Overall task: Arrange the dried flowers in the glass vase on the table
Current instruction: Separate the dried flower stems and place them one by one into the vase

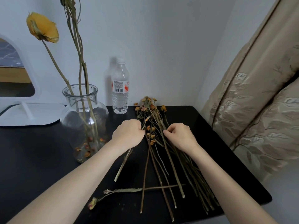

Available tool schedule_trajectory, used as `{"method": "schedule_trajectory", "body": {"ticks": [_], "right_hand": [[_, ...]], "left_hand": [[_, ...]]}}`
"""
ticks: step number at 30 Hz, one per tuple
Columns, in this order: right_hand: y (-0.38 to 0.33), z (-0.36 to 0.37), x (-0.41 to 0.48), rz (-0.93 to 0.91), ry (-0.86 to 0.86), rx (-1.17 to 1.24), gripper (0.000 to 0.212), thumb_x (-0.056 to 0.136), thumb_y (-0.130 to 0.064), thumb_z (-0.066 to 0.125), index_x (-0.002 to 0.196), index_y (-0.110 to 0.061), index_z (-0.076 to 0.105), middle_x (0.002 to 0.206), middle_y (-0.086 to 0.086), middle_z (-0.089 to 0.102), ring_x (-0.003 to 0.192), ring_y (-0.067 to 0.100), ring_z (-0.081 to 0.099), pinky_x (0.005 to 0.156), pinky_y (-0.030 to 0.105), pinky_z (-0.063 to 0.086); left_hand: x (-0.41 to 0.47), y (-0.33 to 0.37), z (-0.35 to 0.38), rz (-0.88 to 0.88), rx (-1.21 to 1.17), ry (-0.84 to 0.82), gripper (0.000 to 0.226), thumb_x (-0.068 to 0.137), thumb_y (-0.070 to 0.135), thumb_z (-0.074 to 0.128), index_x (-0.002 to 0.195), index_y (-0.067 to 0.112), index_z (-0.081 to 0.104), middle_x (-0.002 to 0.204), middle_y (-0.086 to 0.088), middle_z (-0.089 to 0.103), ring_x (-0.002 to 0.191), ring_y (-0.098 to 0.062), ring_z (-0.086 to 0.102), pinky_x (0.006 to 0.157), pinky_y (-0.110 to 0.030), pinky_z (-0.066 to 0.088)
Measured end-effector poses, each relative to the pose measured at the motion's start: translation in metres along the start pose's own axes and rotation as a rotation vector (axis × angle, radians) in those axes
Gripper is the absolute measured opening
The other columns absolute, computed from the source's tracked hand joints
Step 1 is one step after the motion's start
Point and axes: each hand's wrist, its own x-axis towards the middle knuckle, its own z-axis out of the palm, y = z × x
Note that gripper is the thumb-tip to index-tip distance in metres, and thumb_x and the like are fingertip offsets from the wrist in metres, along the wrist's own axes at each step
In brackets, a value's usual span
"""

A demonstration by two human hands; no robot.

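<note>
A round glass vase (84, 117) stands at the left of the black table (40, 156). It holds a tall yellow dried flower (42, 28) and a few bare stems, with loose petals at its bottom. A bundle of dried flowers (155, 126) with long stems lies fanned out on the table's middle. My left hand (129, 134) pinches a stem at the bundle's left side. My right hand (179, 135) pinches stems on the bundle's right side. One dried flower (129, 190) lies crosswise near the front edge, and a short stem (123, 165) lies below my left wrist.
A clear plastic water bottle (120, 88) stands against the wall behind the bundle. A white-framed mirror on a white base (29, 113) sits at the far left. A beige patterned curtain (252, 102) hangs beside the table's right edge.
</note>
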Motion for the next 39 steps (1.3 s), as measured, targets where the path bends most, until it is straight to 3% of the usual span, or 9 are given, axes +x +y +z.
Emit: {"method": "schedule_trajectory", "body": {"ticks": [5,10,15,24,28,32,35,39], "right_hand": [[-0.005,-0.008,-0.001,-0.044,0.069,0.118,0.015,0.089,-0.03,0.059,0.079,-0.021,0.065,0.055,-0.007,0.058,0.054,0.005,0.055,0.059,0.023,0.048],[-0.01,-0.017,-0.001,-0.091,0.12,0.285,0.015,0.088,-0.03,0.061,0.077,-0.022,0.066,0.06,0.004,0.064,0.054,0.007,0.055,0.056,0.019,0.045],[-0.014,-0.019,-0.003,-0.17,0.133,0.241,0.014,0.086,-0.031,0.064,0.076,-0.022,0.066,0.046,-0.01,0.047,0.04,-0.003,0.045,0.044,0.007,0.036],[-0.013,-0.026,-0.007,-0.198,0.219,0.436,0.016,0.088,-0.029,0.061,0.076,-0.022,0.069,0.053,-0.009,0.057,0.049,-0.004,0.051,0.057,0.002,0.04],[-0.016,-0.032,-0.005,-0.123,0.189,0.528,0.018,0.09,-0.028,0.059,0.077,-0.021,0.07,0.066,-0.012,0.067,0.066,-0.006,0.06,0.064,0.011,0.04],[-0.032,-0.043,-0.003,-0.091,0.138,0.663,0.023,0.092,-0.026,0.057,0.075,-0.016,0.069,0.037,-0.017,0.05,0.038,-0.007,0.047,0.05,0.01,0.032],[-0.047,-0.053,-0.003,-0.115,0.074,0.837,0.023,0.092,-0.025,0.057,0.075,-0.016,0.068,0.038,-0.009,0.04,0.034,0.002,0.032,0.039,0.012,0.027],[-0.071,-0.066,-0.005,-0.183,0.068,0.955,0.02,0.092,-0.025,0.057,0.079,-0.014,0.068,0.041,-0.009,0.037,0.035,0.004,0.029,0.036,0.014,0.027]], "left_hand": [[0.003,0.005,-0.002,0.011,-0.101,0.006,0.037,0.089,0.026,0.055,0.057,0.019,0.037,0.063,0.002,0.046,0.061,-0.016,0.045,0.062,-0.029,0.038],[0.003,0.006,-0.004,0.002,-0.154,0.014,0.037,0.087,0.025,0.058,0.057,0.018,0.037,0.061,0.002,0.045,0.058,-0.014,0.043,0.06,-0.029,0.037],[0.001,0.007,-0.005,0.003,-0.162,0.007,0.036,0.087,0.025,0.059,0.057,0.018,0.039,0.064,0.002,0.047,0.062,-0.014,0.045,0.058,-0.028,0.035],[0.002,0.006,-0.009,0.026,-0.247,0.055,0.034,0.085,0.026,0.062,0.058,0.014,0.045,0.062,0.003,0.047,0.061,-0.013,0.046,0.057,-0.026,0.037],[0.0,0.003,-0.025,0.054,-0.35,0.136,0.03,0.086,0.026,0.062,0.064,0.007,0.055,0.051,0.005,0.043,0.046,-0.008,0.039,0.052,-0.024,0.034],[-0.01,0.008,-0.044,0.1,-0.366,0.216,0.03,0.086,0.03,0.062,0.071,0.004,0.064,0.051,0.006,0.048,0.049,-0.007,0.044,0.052,-0.022,0.034],[-0.023,0.015,-0.058,0.164,-0.339,0.254,0.028,0.086,0.036,0.061,0.075,0.012,0.069,0.067,0.004,0.062,0.066,-0.01,0.055,0.062,-0.021,0.041],[-0.041,0.021,-0.087,0.214,-0.321,0.356,0.026,0.086,0.037,0.061,0.072,0.016,0.067,0.056,0.008,0.054,0.057,-0.003,0.051,0.056,-0.018,0.036]]}}
